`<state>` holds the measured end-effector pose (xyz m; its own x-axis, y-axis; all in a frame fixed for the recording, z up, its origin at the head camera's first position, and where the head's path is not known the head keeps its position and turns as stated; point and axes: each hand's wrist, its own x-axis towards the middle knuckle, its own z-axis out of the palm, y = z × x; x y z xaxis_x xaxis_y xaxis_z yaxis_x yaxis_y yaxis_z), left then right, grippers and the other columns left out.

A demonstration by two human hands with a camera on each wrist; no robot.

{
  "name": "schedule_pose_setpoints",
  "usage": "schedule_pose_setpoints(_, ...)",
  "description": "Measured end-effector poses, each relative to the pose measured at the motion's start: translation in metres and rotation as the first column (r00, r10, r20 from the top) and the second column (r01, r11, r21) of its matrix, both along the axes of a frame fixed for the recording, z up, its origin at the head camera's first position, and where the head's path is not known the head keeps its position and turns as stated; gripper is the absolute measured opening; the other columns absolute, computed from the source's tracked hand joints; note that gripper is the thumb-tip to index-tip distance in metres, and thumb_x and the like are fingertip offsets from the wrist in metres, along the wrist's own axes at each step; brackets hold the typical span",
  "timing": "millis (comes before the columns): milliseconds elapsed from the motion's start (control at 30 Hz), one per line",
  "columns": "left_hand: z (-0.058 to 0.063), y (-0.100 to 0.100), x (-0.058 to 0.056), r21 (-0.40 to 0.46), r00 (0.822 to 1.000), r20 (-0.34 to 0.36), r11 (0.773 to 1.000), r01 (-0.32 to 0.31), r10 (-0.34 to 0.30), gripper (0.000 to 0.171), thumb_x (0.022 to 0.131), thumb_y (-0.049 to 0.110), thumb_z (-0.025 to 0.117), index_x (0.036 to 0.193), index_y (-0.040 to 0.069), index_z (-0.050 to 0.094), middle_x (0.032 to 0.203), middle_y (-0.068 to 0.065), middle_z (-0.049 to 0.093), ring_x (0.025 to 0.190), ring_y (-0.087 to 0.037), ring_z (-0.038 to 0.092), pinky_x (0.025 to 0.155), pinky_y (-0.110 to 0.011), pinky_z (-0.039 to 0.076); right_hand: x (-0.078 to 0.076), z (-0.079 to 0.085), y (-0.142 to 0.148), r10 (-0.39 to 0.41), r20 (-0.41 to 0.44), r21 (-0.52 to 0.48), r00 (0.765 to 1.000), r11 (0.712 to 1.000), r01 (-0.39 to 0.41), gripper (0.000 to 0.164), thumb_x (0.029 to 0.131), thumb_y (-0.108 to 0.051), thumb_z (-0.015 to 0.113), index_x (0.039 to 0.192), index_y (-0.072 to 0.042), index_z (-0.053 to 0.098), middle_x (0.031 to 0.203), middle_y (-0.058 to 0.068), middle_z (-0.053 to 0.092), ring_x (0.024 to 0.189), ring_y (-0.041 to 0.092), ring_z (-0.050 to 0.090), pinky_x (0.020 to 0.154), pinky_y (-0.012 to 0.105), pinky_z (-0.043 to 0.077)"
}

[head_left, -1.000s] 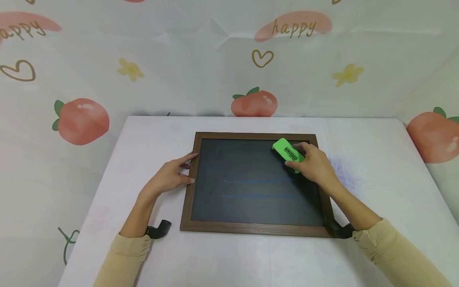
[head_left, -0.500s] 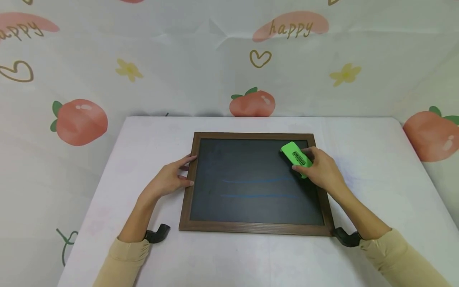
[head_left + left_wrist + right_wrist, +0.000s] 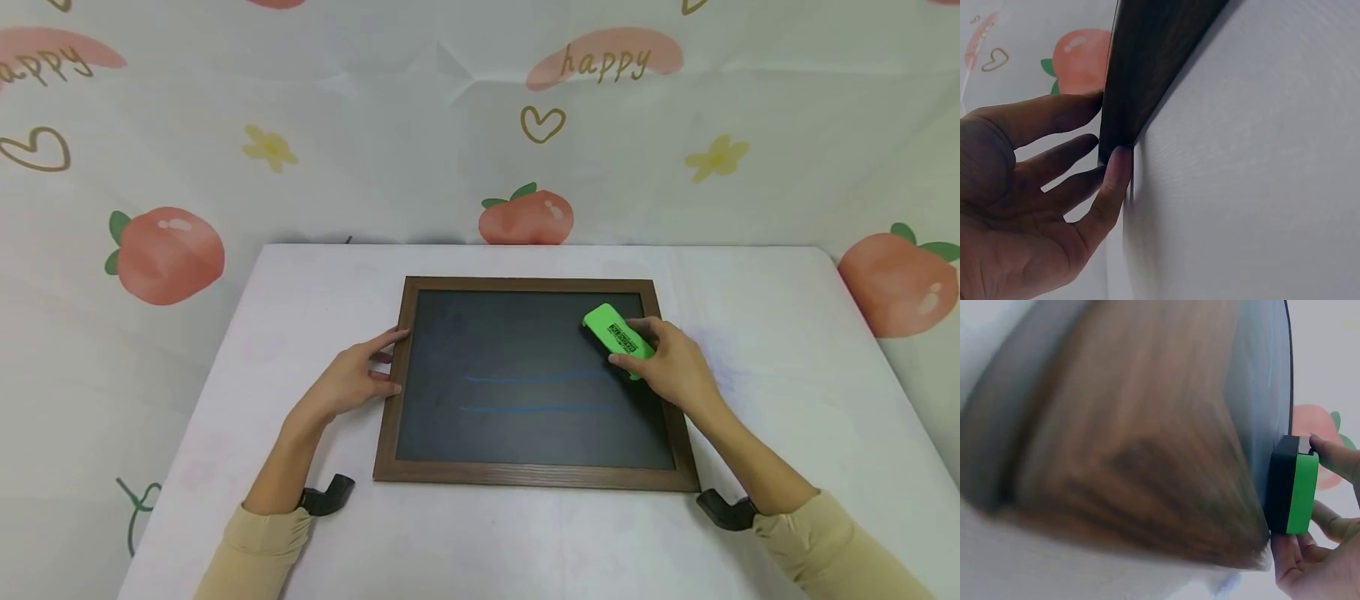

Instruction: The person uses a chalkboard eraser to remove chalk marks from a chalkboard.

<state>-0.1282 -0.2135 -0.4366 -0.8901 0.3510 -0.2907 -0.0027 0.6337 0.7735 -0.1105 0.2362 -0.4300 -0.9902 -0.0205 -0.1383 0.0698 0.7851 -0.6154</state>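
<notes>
A small blackboard (image 3: 480,433) in a brown wooden frame lies flat on the white table. Two faint blue lines (image 3: 536,408) run across its dark surface. My right hand (image 3: 675,367) pinches a green board eraser (image 3: 611,327) between thumb and fingers, over the upper right of the board. In the right wrist view the black underside of the eraser (image 3: 1282,484) is against the board surface. At the left edge, my left hand (image 3: 348,379) touches the wooden frame with extended, spread fingertips; the left wrist view shows the fingertips along the frame's side (image 3: 1141,75).
The white table (image 3: 480,542) has a bluish smudge (image 3: 712,358) right of the board. Behind stands a pale backdrop (image 3: 375,125) with peaches, hearts and flowers. A black wrist device (image 3: 327,496) sits on the left wrist, another black device (image 3: 726,510) on the right.
My right hand has moved the eraser right and toward me over the board, then slightly back left. The left hand stays at the frame's left edge.
</notes>
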Motion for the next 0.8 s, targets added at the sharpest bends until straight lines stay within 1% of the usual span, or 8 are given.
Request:
schedule_pose_setpoints(33,0.0,0.0,0.0,-0.001,1.0,0.004,1.0,-0.003,0.003,0.084,0.081,-0.004,0.076,0.153,0.014,0.038,0.142,-0.028,0.047,0.106,-0.036,0.065,0.082,-0.041,0.056,0.001,0.0,0.0,-0.004,-0.003,-0.004,1.0,1.0,0.004,0.072,0.086,-0.037,0.078,0.14,0.001,0.05,0.121,0.023,0.061,0.092,0.031,0.056,0.072,0.037,0.043)
schedule_pose_setpoints(167,0.0,0.001,0.002,-0.006,0.999,0.023,1.0,-0.022,0.022,0.085,0.081,-0.004,0.076,0.154,0.018,0.038,0.138,-0.028,0.05,0.106,-0.036,0.065,0.083,-0.041,0.056,0.005,-0.003,-0.004,-0.022,-0.011,-0.034,1.0,0.999,0.022,0.07,0.086,-0.034,0.079,0.14,0.001,0.051,0.123,0.023,0.06,0.092,0.03,0.056,0.073,0.037,0.044)
schedule_pose_setpoints(333,0.0,0.0,0.003,-0.006,0.999,0.028,0.999,-0.036,0.036,0.086,0.081,-0.004,0.076,0.154,0.019,0.038,0.139,-0.027,0.049,0.107,-0.036,0.065,0.084,-0.042,0.056,0.008,-0.006,-0.013,-0.019,-0.039,-0.043,0.999,0.999,0.018,0.068,0.085,-0.029,0.08,0.139,0.001,0.052,0.119,0.023,0.058,0.091,0.031,0.056,0.074,0.038,0.044)
schedule_pose_setpoints(400,0.0,0.0,0.004,-0.005,0.999,0.023,1.0,-0.029,0.03,0.085,0.081,-0.004,0.076,0.154,0.018,0.037,0.139,-0.028,0.049,0.107,-0.037,0.065,0.085,-0.044,0.055,0.009,-0.006,-0.017,-0.011,-0.049,-0.042,0.999,0.999,0.009,0.066,0.084,-0.028,0.08,0.138,0.0,0.053,0.116,0.021,0.058,0.09,0.03,0.056,0.073,0.037,0.044)
schedule_pose_setpoints(567,-0.001,-0.001,0.003,-0.006,0.999,0.025,1.0,-0.024,0.024,0.085,0.081,-0.003,0.076,0.154,0.018,0.037,0.139,-0.028,0.049,0.108,-0.037,0.065,0.086,-0.044,0.055,0.013,-0.007,-0.029,0.007,-0.059,-0.055,0.998,0.998,-0.01,0.064,0.083,-0.027,0.082,0.136,-0.002,0.056,0.111,0.018,0.058,0.087,0.028,0.057,0.07,0.035,0.045)
schedule_pose_setpoints(633,-0.002,-0.002,0.003,-0.005,0.999,0.03,1.0,-0.024,0.024,0.086,0.081,-0.003,0.077,0.154,0.019,0.038,0.14,-0.026,0.049,0.109,-0.036,0.065,0.087,-0.044,0.055,0.014,-0.008,-0.033,0.011,-0.064,-0.058,0.998,0.998,-0.015,0.064,0.083,-0.027,0.082,0.135,-0.002,0.057,0.109,0.017,0.058,0.086,0.027,0.057,0.069,0.035,0.044)
schedule_pose_setpoints(800,-0.002,-0.004,0.003,0.004,0.999,0.029,1.0,-0.015,0.015,0.087,0.081,-0.003,0.077,0.154,0.019,0.037,0.141,-0.027,0.048,0.109,-0.036,0.065,0.087,-0.045,0.055,0.014,-0.008,-0.038,0.013,-0.066,-0.055,0.998,0.998,-0.016,0.063,0.083,-0.029,0.082,0.135,-0.004,0.057,0.109,0.016,0.059,0.086,0.027,0.056,0.069,0.035,0.044)
